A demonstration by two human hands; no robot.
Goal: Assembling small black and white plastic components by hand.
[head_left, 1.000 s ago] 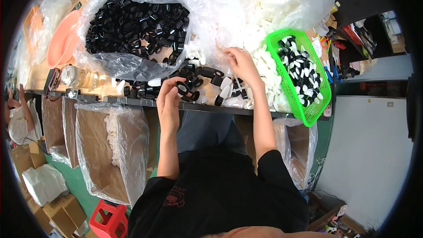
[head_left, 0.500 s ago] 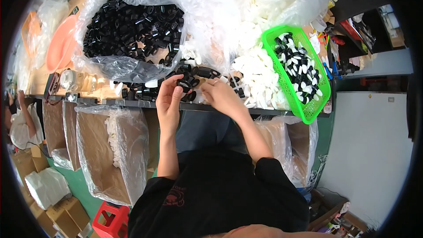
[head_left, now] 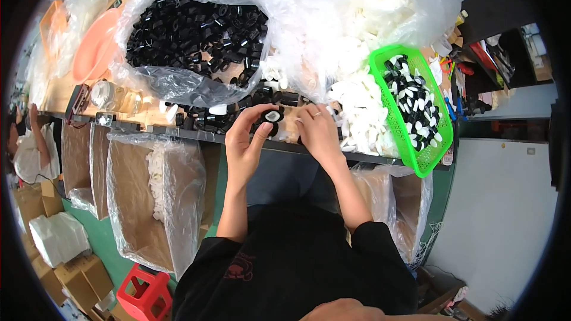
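Observation:
Near the table's front edge, my left hand (head_left: 242, 150) pinches a small round black plastic piece (head_left: 273, 116) between thumb and fingers. A pale oval shows in the middle of its upturned face. Beside it, my right hand (head_left: 322, 135) has its fingers curled down close to the tabletop; whatever is under them is hidden. Loose black pieces (head_left: 205, 120) lie left of my hands, partly behind the left one. A heap of small white pieces (head_left: 358, 106) spreads to the right of my right hand.
A plastic bag (head_left: 189, 86) of black parts lies open at the back left. At right, a green basket (head_left: 417, 163) holds mixed black and white pieces. A clear jar (head_left: 122, 100) and orange basin (head_left: 95, 53) stand left. Bag-lined boxes (head_left: 140, 202) and a red stool (head_left: 146, 297) sit below.
The black piece in my left hand now shows a pale oval where a dark opening showed before. My right hand has shifted slightly right, and the whole view has moved a little.

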